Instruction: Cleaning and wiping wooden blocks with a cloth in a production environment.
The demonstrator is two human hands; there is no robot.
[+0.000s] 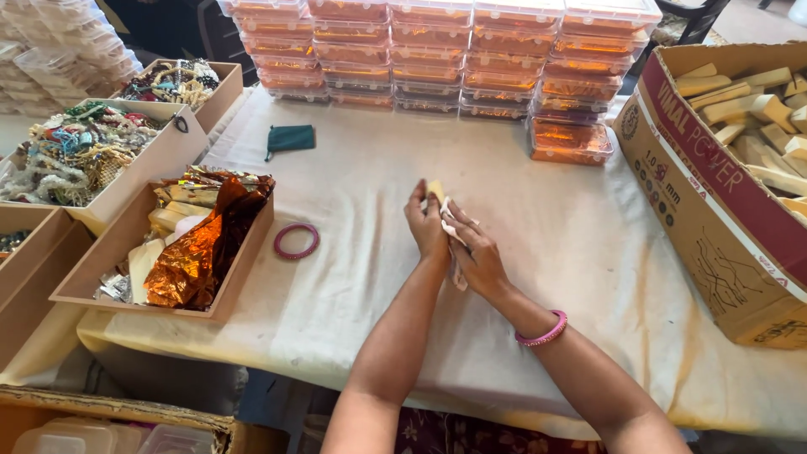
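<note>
1. Left hand and right hand meet near the middle of the desk, together grasping a small pale block and a white wrapper
2. A pink bangle lies on the cloth well to the left, just beside a tray holding orange foil
3. Stacked clear boxes line the far edge
4. A carton of pale blocks sits at the right edge

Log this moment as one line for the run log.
left hand: holding small pale yellow block | right hand: holding white wrapping sheet against the block | nearby: pink bangle on cream tablecloth
</note>
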